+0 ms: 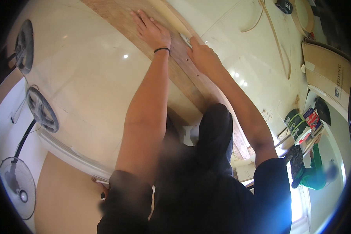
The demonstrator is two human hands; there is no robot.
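Note:
A long brown wooden board (183,80) runs diagonally from the top of the head view down to my knees. My left hand (154,33) lies flat on it, fingers stretched out and holding nothing. Beside it on the right, my right hand (202,56) is closed around a small whitish tool (185,39) at the board's edge. Most of this tool is hidden by my fingers, and its kind is unclear. A pale thin strip (175,17) follows the board's right edge near the top. Small dark holes show in the board near my right wrist. My dark-clad knee (216,117) is over the near part.
Loose curved strips (277,39) and a black tape measure (284,6) lie on the shiny floor at right. Beyond them are a cardboard box (327,66) and a dark green bucket (298,124). A person in green (314,171) is at lower right. A fan (18,187) stands at left.

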